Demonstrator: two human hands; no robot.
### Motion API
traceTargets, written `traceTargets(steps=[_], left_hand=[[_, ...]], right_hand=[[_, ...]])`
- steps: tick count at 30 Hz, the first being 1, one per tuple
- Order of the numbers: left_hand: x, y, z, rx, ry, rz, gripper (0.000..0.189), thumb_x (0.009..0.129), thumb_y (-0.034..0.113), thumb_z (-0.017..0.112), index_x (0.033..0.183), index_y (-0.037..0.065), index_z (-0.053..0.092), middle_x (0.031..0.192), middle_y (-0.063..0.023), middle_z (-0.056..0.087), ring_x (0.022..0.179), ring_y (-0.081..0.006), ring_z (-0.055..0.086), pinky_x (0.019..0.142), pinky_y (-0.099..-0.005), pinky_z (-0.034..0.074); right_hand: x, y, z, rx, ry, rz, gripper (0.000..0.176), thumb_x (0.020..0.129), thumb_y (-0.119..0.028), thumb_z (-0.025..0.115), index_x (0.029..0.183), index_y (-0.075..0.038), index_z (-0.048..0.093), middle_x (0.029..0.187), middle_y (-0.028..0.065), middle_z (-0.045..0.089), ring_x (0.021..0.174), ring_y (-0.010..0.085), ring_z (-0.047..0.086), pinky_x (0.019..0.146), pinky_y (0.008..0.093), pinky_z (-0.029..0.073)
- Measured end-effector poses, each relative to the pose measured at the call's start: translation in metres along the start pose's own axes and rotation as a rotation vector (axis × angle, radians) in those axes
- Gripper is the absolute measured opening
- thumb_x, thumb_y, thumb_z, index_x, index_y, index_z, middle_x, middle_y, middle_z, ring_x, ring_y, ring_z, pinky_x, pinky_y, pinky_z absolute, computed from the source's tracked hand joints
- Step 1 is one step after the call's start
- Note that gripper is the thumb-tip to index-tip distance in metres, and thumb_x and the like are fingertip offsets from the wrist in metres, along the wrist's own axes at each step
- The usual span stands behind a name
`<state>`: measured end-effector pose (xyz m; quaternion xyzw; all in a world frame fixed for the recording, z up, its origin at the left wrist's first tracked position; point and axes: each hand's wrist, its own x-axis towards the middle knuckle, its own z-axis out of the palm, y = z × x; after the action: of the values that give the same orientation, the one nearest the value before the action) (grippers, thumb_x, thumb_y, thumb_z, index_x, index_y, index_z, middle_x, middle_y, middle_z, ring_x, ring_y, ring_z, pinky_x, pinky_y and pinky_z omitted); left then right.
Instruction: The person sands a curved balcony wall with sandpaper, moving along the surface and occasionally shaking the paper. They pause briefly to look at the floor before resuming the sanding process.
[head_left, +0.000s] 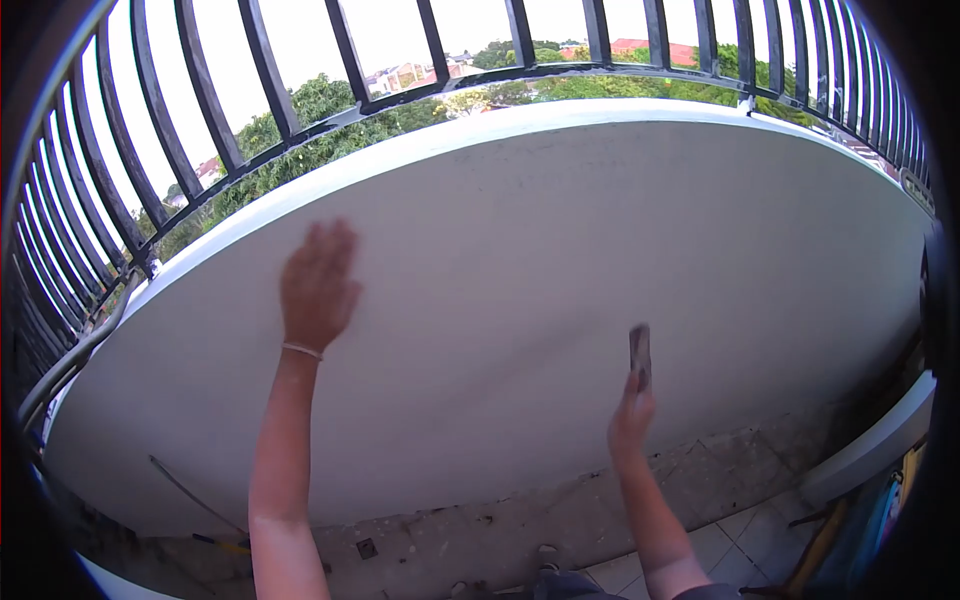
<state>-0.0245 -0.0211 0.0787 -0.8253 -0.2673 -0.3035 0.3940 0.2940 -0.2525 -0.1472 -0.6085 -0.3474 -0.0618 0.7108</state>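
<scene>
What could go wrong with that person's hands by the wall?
Two or three little things, maybe. The right hand grips the small flat thing near its lower end, so it might slip and drop to the hard floor. The left hand is bare and looks blurred, so it could get scraped if it bumps the wall. And a thin stick is low on the left, where someone could perhaps trip.

No words, numbers or signs can be read here; the small flat thing [641,352] in the right hand [630,420] is too blurry to show letters; the blue thing [886,515] by the right edge and the red roof [682,54] show none I can read.
</scene>
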Motion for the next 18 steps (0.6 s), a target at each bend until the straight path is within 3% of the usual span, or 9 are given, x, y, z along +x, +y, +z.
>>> traceTargets(steps=[2,3,7,9,11,14,17,18], left_hand=[[-0.001,0.002,-0.001,0.035,0.143,-0.236,0.072,0.083,0.023,0.061,0.150,0.008,0.038,0.159,-0.0121,0.031,0.148,-0.0328,0.024,0.114,-0.0446,0.023],[-0.003,0.008,0.012,0.032,0.178,-0.245,0.074,0.085,0.022,0.059,0.151,0.004,0.032,0.160,-0.0159,0.024,0.149,-0.0352,0.020,0.115,-0.0447,0.021],[0.010,0.045,0.023,-0.046,-0.024,0.163,0.075,0.084,0.027,0.061,0.151,0.006,0.034,0.160,-0.0103,0.026,0.149,-0.0279,0.021,0.117,-0.0405,0.020],[0.033,0.063,0.019,-0.037,-0.145,0.352,0.076,0.084,0.031,0.063,0.150,0.007,0.035,0.160,-0.0074,0.028,0.149,-0.0235,0.023,0.118,-0.0379,0.020],[0.060,0.076,0.006,-0.008,-0.086,0.396,0.077,0.083,0.034,0.064,0.150,0.009,0.036,0.160,-0.0043,0.029,0.148,-0.0195,0.024,0.118,-0.0356,0.021],[0.099,0.090,0.002,-0.035,-0.057,0.448,0.076,0.084,0.036,0.065,0.149,0.010,0.036,0.160,-0.0019,0.028,0.148,-0.0168,0.023,0.118,-0.0336,0.022],[0.138,0.108,-0.004,-0.038,-0.009,0.498,0.077,0.084,0.036,0.065,0.150,0.011,0.035,0.160,-0.0008,0.026,0.148,-0.0160,0.023,0.118,-0.0321,0.023],[0.151,0.116,-0.006,-0.032,0.016,0.518,0.077,0.085,0.036,0.065,0.151,0.011,0.034,0.161,-0.0005,0.025,0.148,-0.0158,0.022,0.118,-0.0315,0.023]], right_hand=[[0.029,-0.033,0.018,0.058,-0.003,-0.072,0.049,0.105,-0.028,0.044,0.133,0.011,0.048,0.118,0.0235,0.063,0.103,0.0251,0.060,0.090,0.0350,0.046],[0.033,-0.046,0.025,0.087,-0.039,-0.010,0.049,0.104,-0.027,0.045,0.133,0.012,0.048,0.118,0.0243,0.063,0.103,0.0251,0.060,0.091,0.0350,0.045],[0.030,-0.065,0.053,0.172,-0.050,0.015,0.048,0.104,-0.025,0.047,0.133,0.013,0.047,0.108,0.0231,0.064,0.094,0.0225,0.059,0.086,0.0336,0.046],[0.020,-0.069,0.063,0.211,-0.007,-0.012,0.047,0.104,-0.027,0.047,0.129,0.013,0.050,0.094,0.0155,0.060,0.083,0.0170,0.053,0.076,0.0311,0.044],[0.002,-0.071,0.064,0.265,0.008,0.029,0.045,0.104,-0.030,0.047,0.122,0.011,0.055,0.077,0.0032,0.052,0.071,0.0087,0.042,0.062,0.0271,0.038],[-0.021,-0.053,0.057,0.211,-0.051,0.119,0.045,0.105,-0.030,0.046,0.122,0.011,0.055,0.077,0.0029,0.051,0.071,0.0089,0.041,0.062,0.0267,0.038],[-0.021,-0.059,0.034,0.211,-0.064,0.177,0.044,0.105,-0.032,0.046,0.112,0.010,0.058,0.074,0.0013,0.047,0.070,0.0090,0.039,0.061,0.0280,0.036],[-0.020,-0.053,0.027,0.188,-0.081,0.192,0.044,0.105,-0.032,0.046,0.118,0.009,0.056,0.072,0.0026,0.047,0.067,0.0096,0.039,0.059,0.0287,0.037]])
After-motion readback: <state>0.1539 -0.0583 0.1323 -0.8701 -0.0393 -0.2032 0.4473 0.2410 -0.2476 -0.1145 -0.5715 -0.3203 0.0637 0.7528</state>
